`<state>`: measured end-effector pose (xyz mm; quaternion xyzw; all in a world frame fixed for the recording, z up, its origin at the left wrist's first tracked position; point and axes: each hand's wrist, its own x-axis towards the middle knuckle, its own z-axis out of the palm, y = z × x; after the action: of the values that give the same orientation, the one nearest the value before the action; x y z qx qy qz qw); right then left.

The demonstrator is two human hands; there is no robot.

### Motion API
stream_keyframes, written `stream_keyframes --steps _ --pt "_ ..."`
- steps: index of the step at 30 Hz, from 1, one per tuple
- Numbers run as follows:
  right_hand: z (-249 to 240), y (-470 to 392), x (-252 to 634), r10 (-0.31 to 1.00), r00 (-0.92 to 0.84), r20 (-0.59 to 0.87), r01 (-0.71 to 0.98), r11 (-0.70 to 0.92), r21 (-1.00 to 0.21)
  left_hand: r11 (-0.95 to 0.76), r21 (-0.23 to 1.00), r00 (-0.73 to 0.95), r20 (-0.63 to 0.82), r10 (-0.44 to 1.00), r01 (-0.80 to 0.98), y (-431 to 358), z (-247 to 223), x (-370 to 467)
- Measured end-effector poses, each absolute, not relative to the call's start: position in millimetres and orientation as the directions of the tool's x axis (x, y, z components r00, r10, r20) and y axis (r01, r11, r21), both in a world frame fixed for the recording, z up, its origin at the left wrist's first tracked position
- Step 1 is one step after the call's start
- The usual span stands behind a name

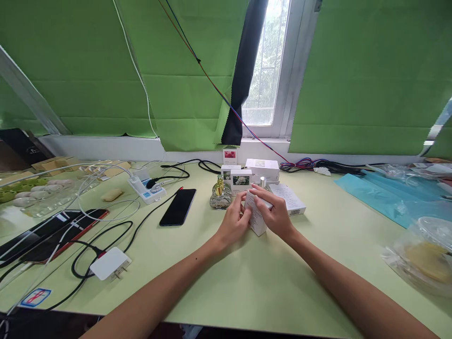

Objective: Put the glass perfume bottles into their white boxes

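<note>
Between my two hands is a small white box with fine print on its side [257, 221], tilted just above or on the table; I cannot tell which. My left hand [236, 217] grips its left side, fingers curled round it. From the right, my right hand [276, 212] holds the box's top and right edge. Just beyond my left hand stand glass perfume bottles with gold tops [219, 195]. A silver bottle cap [262, 181] shows behind my right hand, its bottle mostly hidden. To the right lies another printed white box [287, 198].
White boxes with flower pictures [241, 179] stand behind the bottles. A black phone [177, 207] lies to the left, near a power strip [145, 189], a white charger [110, 263] and tangled cables. A blue plastic sheet [374, 190] and a clear bag [423, 259] are on the right.
</note>
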<state>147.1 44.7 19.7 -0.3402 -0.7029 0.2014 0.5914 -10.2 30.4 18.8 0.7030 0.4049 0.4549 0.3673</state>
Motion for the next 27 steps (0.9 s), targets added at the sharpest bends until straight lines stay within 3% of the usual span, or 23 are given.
stream_keyframes --steps 19,27 --pt "19.2 46.5 146.9 0.756 0.065 0.652 0.303 0.608 -0.734 -0.546 0.743 0.31 0.453 0.836 0.387 23.7 14.4 -8.0" --pt "19.9 40.1 144.7 0.761 -0.005 0.649 0.313 0.618 -0.722 -0.544 0.756 0.329 0.442 0.835 0.364 21.8 18.5 -7.4"
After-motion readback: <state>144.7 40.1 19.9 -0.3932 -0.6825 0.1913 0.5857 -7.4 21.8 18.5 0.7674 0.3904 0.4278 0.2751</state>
